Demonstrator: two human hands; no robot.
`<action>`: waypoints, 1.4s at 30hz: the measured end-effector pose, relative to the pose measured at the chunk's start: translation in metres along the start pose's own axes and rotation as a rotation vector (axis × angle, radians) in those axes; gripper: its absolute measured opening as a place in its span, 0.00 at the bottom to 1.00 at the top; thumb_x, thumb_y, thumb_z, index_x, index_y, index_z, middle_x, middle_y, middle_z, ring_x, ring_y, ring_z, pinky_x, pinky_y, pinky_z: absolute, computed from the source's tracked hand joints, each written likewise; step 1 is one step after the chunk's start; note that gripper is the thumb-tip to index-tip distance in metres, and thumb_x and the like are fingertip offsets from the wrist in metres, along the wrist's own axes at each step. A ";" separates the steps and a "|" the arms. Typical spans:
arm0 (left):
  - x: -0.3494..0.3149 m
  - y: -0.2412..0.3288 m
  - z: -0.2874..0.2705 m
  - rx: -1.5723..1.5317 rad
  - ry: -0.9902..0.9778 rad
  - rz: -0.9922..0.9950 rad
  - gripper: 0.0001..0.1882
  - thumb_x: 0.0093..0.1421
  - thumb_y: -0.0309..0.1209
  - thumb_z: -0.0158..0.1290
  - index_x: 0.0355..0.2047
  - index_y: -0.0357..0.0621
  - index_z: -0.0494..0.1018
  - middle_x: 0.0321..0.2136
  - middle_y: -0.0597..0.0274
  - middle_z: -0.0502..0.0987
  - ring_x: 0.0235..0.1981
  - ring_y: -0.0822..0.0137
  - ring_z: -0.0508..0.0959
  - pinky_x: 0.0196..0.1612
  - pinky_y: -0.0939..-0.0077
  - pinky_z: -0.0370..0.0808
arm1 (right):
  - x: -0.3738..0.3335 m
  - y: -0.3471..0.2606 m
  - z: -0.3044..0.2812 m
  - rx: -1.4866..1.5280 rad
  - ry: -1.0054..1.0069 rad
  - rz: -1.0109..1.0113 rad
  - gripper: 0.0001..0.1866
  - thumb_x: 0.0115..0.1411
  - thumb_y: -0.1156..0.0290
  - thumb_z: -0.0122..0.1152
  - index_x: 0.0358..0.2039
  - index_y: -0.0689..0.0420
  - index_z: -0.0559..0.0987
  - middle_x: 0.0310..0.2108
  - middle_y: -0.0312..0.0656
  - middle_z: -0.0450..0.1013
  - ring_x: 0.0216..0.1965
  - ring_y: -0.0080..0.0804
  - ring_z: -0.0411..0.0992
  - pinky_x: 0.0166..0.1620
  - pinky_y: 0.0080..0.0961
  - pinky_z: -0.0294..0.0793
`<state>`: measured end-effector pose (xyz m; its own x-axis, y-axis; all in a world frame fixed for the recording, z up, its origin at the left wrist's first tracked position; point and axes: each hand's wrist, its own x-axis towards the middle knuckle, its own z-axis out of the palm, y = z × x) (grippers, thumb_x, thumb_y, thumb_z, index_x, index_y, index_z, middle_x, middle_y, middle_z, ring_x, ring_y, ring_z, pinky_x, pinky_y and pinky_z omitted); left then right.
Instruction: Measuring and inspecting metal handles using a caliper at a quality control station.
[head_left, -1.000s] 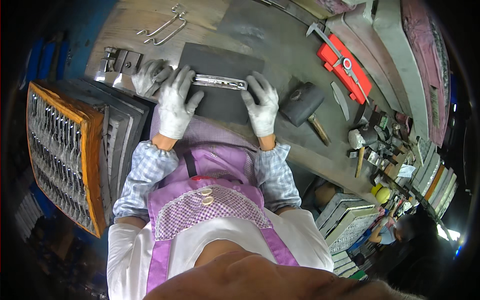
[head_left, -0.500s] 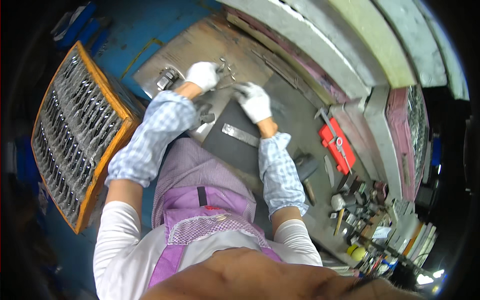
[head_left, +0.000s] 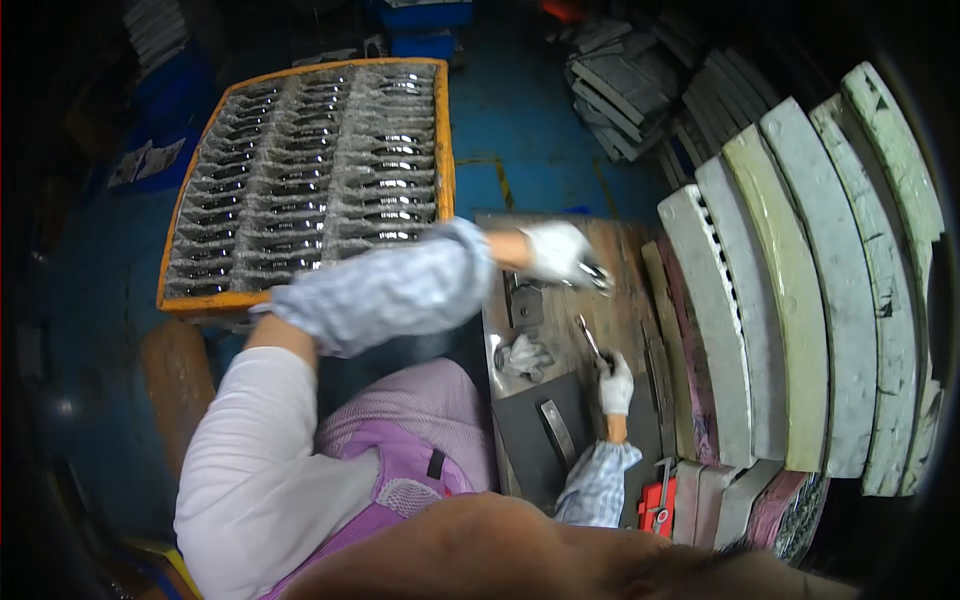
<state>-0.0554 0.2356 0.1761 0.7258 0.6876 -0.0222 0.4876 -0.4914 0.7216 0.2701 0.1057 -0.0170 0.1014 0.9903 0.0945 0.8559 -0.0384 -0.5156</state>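
My left hand [head_left: 556, 252], in a white glove, reaches over the far part of the workbench, its fingers closed on a small shiny metal piece [head_left: 597, 277]. Motion blurs that hand a little. Nearer me, my right hand [head_left: 615, 388], also gloved, grips the lower end of a slim shiny metal rod-like part [head_left: 588, 333] that points away from me with a rounded end. A crumpled grey glove [head_left: 524, 357] lies on the workbench [head_left: 625, 245] left of my right hand. Below it, a flat metal strip [head_left: 557, 432] rests on a black mat [head_left: 522, 430].
An orange-rimmed tray [head_left: 447, 150] at the left holds rows of shiny metal parts in grey padding. A dark block [head_left: 524, 300] stands by the bench's left edge. Thick grey and yellowish slabs [head_left: 770, 270] line the right side. A caliper lies on a red case [head_left: 655, 507].
The view has turned left, bringing the tray further into sight. My left hand has lifted off the bench top with a metal piece. My right hand now shows a rod-like part in its grip.
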 end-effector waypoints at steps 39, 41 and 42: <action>-0.139 -0.232 -0.199 0.645 0.452 -0.357 0.14 0.61 0.34 0.55 0.46 0.55 0.83 0.41 0.56 0.84 0.42 0.54 0.84 0.48 0.62 0.81 | 0.055 -0.366 0.108 0.006 0.142 -0.588 0.32 0.66 0.46 0.59 0.64 0.52 0.71 0.59 0.50 0.70 0.53 0.51 0.73 0.55 0.45 0.74; -0.118 -0.276 -0.231 0.627 0.518 -0.484 0.16 0.67 0.44 0.50 0.46 0.54 0.83 0.44 0.51 0.84 0.46 0.52 0.83 0.51 0.56 0.79 | 0.045 -0.381 0.115 -0.173 0.006 -0.577 0.31 0.58 0.52 0.67 0.60 0.50 0.74 0.64 0.50 0.65 0.57 0.58 0.69 0.55 0.49 0.72; -0.107 -0.292 -0.243 0.733 0.340 -0.599 0.20 0.66 0.50 0.50 0.47 0.54 0.82 0.45 0.50 0.83 0.47 0.50 0.82 0.52 0.54 0.78 | 0.045 -0.384 0.117 -0.175 0.022 -0.581 0.30 0.56 0.55 0.68 0.58 0.51 0.76 0.64 0.48 0.66 0.56 0.58 0.69 0.55 0.48 0.72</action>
<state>-0.3939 0.4355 0.1360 0.1417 0.9891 0.0395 0.9884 -0.1436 0.0495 -0.1133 0.1805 0.0860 -0.3987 0.8530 0.3369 0.8447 0.4846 -0.2273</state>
